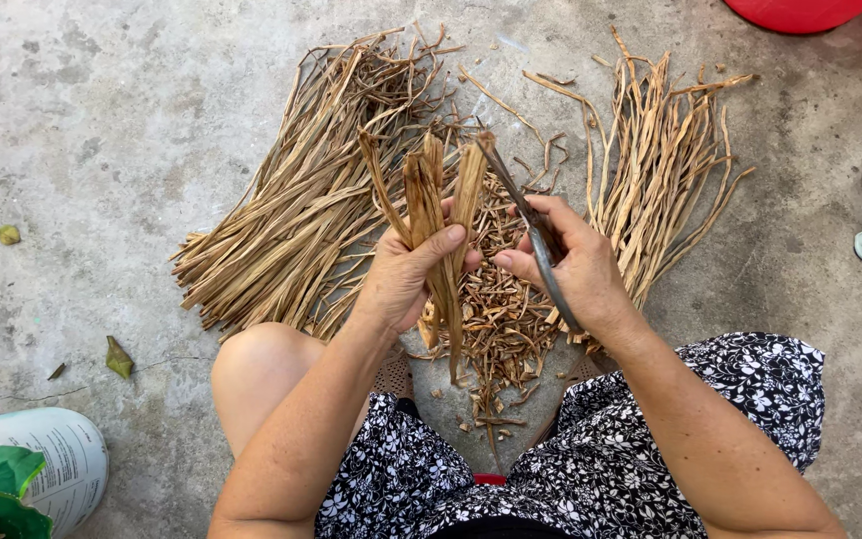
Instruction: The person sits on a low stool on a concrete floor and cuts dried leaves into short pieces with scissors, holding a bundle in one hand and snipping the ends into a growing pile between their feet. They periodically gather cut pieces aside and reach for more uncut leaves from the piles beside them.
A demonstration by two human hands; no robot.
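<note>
Dried tan strips [438, 215] bunched upright in my left hand [403, 274], tips fanned apart, lower ends hanging below my fist. Grey metal scissors [531, 235] in my right hand [571, 265], blades touching the bundle's top.

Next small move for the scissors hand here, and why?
Probably close the scissors across the strip tips. The right hand holds the blades at the top of the bundle of dried strips gripped upright by the left hand, above a pile of cut scraps.
</note>
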